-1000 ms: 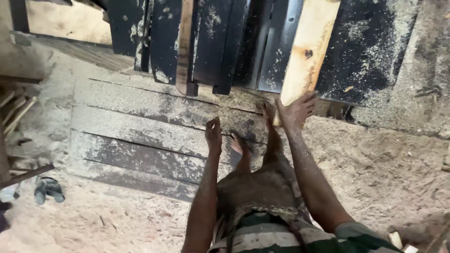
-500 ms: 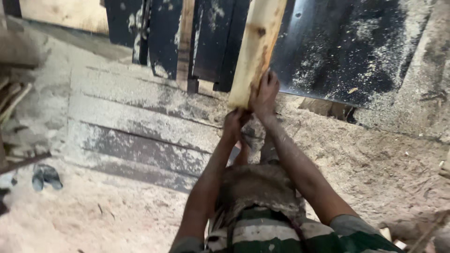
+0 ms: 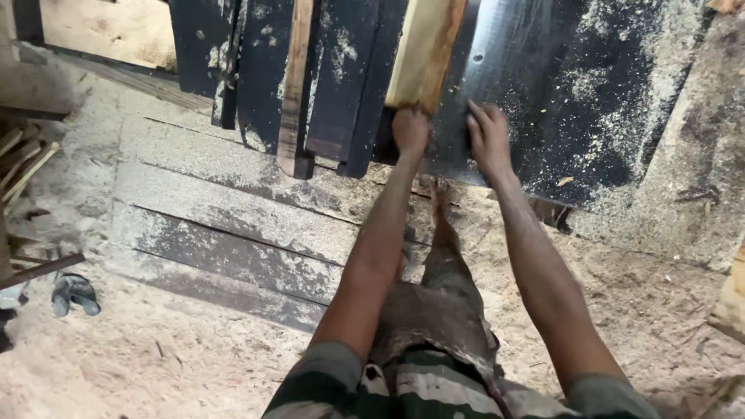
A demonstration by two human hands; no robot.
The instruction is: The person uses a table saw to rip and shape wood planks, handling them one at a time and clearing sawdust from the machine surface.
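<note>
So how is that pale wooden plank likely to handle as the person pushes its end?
The pale plank looks thick and straight, so probably stiff and fairly heavy. The left hand grips its lower end while the right hand rests on the dark metal sheet beside it. Sawdust there may let it slide easily; its rough-sawn end looks splintery.

The pale plank (image 3: 423, 50) is bare wood, smooth-faced and matt, with a rough brown edge where the left hand (image 3: 410, 130) grips its end. The dark sheet (image 3: 574, 93) under the right hand (image 3: 489, 140) looks like metal with a dull sheen, dusted with sawdust. The floor boards (image 3: 233, 225) are grey, weathered wood, rough and coated in sawdust.
</note>
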